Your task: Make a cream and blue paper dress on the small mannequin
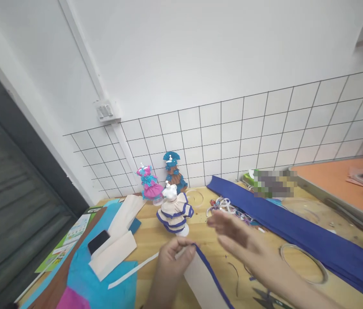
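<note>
My left hand (pixel 174 259) pinches the top end of a cream crepe-paper strip (pixel 202 279) with a blue border along one edge. The strip hangs down toward the bottom of the view. My right hand (pixel 237 238) is raised to the right of it, fingers stretched out and a little blurred, holding nothing. Just beyond my hands stands a small mannequin in a tiered cream dress (pixel 173 212) with blue trim. A narrow white strip (pixel 133 271) lies to the left of my left hand. Scissors (pixel 267 298) rest on the table below my right forearm, partly cut off.
Behind stand a pink-and-blue dress (pixel 151 184) and a teal-and-brown dress (pixel 174 174). Folded cream paper (pixel 113 255), a phone (pixel 98 242) and blue paper (pixel 85 274) lie left. Right are tangled scraps (pixel 225 207), long blue paper (pixel 265 221) and a wire ring (pixel 321 272).
</note>
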`<state>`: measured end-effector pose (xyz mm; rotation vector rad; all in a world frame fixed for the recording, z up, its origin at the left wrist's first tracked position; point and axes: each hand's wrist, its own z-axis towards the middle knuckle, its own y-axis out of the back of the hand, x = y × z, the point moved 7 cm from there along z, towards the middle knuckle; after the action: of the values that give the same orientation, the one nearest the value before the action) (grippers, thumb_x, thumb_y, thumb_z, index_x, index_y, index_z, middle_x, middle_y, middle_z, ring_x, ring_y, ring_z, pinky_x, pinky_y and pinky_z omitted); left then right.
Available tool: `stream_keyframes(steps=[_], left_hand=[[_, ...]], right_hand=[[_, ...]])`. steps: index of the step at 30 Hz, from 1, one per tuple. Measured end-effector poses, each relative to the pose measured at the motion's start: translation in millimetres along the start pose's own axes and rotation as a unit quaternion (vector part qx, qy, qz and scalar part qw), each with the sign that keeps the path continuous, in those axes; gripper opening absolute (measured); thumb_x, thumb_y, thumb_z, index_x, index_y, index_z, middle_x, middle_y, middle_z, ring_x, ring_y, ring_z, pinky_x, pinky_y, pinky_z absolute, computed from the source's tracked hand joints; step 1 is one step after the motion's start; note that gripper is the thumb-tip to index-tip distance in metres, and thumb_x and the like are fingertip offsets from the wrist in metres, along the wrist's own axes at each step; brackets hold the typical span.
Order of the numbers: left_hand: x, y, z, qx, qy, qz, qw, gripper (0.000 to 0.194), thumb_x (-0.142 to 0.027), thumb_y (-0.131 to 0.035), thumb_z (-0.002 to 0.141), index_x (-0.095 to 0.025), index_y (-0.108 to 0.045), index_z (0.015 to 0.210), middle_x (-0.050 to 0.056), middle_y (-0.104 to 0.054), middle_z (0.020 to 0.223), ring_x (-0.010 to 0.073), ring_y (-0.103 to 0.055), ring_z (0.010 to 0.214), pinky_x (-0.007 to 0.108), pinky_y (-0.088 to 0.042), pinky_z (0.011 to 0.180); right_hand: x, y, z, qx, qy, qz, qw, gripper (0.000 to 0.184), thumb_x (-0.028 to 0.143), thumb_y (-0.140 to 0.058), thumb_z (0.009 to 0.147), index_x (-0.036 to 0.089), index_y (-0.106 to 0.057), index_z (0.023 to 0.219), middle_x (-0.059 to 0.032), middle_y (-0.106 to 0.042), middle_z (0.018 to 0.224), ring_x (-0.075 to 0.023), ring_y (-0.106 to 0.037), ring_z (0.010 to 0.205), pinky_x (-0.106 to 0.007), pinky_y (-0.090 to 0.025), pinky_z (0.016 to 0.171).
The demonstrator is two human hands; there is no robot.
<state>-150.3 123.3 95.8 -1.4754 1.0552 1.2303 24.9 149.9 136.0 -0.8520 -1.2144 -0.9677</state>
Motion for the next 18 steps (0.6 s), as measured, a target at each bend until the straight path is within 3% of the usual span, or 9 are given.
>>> stream_keyframes(steps=[3,5,7,10,13,15,18], left_hand=[[-26,10.1,3,-0.004,-0.032,0.033,0.999,0.029,-0.042,-0.072,0.063,-0.017,-0.066,0.076,0.004,-0.067,0.073,0.0146,-0.056,0.064,0.022,-0.042,0.058],[-39,17.4,4,-0.013,-0.058,0.052,0.997,0.029,-0.042,-0.071,0.063,-0.017,-0.066,0.076,0.005,-0.067,0.077,0.0159,-0.057,0.068,0.022,-0.042,0.059],[-48,23.0,3,-0.018,-0.077,0.061,0.995,0.028,-0.042,-0.072,0.063,-0.017,-0.065,0.074,0.005,-0.066,0.075,0.0158,-0.057,0.068,0.022,-0.043,0.060],[-56,28.0,3,-0.012,-0.085,0.045,0.995,0.028,-0.041,-0.070,0.065,-0.016,-0.065,0.078,0.005,-0.065,0.075,0.0160,-0.059,0.070,0.023,-0.045,0.061],[-61,35.7,11,-0.024,-0.100,-0.007,0.995,0.047,-0.044,-0.066,0.070,-0.018,-0.057,0.107,0.007,-0.066,0.084,0.0205,-0.062,0.079,0.028,-0.049,0.064],[-62,44.4,23,-0.063,-0.122,-0.014,0.991,0.063,-0.044,-0.067,0.069,-0.019,-0.045,0.122,0.009,-0.065,0.091,0.0218,-0.063,0.084,0.031,-0.051,0.068],[-62,56.9,46,-0.157,-0.168,0.041,0.972,0.067,-0.036,-0.075,0.059,-0.017,-0.049,0.118,0.012,-0.061,0.104,0.0244,-0.057,0.104,0.031,-0.048,0.081]], right_hand=[[-14,-43,17,0.127,-0.069,0.087,0.986,0.050,0.046,-0.064,0.076,0.021,-0.050,0.117,-0.0085,-0.059,0.112,-0.0210,-0.053,0.109,-0.035,-0.041,0.093],[-20,-64,17,0.166,-0.086,0.108,0.976,0.044,0.047,-0.066,0.073,0.018,-0.055,0.105,-0.0054,-0.063,0.096,-0.0174,-0.059,0.090,-0.030,-0.046,0.079],[-23,-73,16,0.168,-0.103,0.095,0.976,0.039,0.050,-0.067,0.070,0.016,-0.056,0.084,0.0012,-0.058,0.068,-0.0100,-0.053,0.061,-0.021,-0.041,0.058],[-21,-72,14,0.150,-0.121,0.057,0.980,0.043,0.056,-0.066,0.067,0.016,-0.048,0.067,0.0073,-0.041,0.051,-0.0047,-0.033,0.046,-0.018,-0.025,0.045],[-12,-66,4,0.179,-0.139,0.045,0.973,0.042,0.054,-0.066,0.066,0.016,-0.050,0.070,0.0048,-0.046,0.057,-0.0061,-0.037,0.050,-0.019,-0.025,0.048],[-8,-56,-6,0.202,-0.157,0.008,0.967,0.039,0.052,-0.067,0.066,0.017,-0.053,0.074,0.0042,-0.046,0.059,-0.0072,-0.037,0.052,-0.019,-0.026,0.049],[-8,-32,-24,0.202,-0.164,-0.093,0.961,0.038,0.054,-0.068,0.062,0.019,-0.057,0.071,0.0044,-0.039,0.055,-0.0085,-0.033,0.052,-0.021,-0.024,0.049]])
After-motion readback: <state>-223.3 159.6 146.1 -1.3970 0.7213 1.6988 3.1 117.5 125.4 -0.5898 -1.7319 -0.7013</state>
